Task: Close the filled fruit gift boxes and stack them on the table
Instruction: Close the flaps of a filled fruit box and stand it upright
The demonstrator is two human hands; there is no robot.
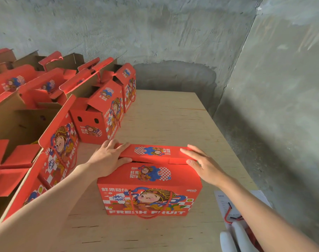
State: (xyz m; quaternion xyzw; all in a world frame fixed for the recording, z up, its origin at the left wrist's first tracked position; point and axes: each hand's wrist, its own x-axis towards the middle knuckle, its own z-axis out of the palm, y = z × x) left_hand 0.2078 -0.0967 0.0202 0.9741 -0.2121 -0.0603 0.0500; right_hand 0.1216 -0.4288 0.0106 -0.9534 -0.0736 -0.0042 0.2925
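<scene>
left hand (107,157) reaches in from the lower left corner, past a crowd of open red boxes (93,124) that fills the left side of the plywood table (173,115), lids standing up and brown cardboard insides showing. this hand lies spread on the left end of the gift box (149,193) and holds nothing: its fingers rest fairly straight on top of the far lid flap (155,151), and the thumb lies along the seam just below that flap's edge. the gift box stands alone on the near middle of the table, just in front of the nearest open boxes. its printed front, with a cartoon figure and the words fresh fruit, faces the camera, and a red cord handle (147,216) hangs over it. a dark gap shows between the two lid flaps. right hand (202,164) is flat and wide, fingers straight against the right end of the lid. further right, a printed paper sheet (221,199) lies at the table edge with a loose red cord (227,214) on it.
</scene>
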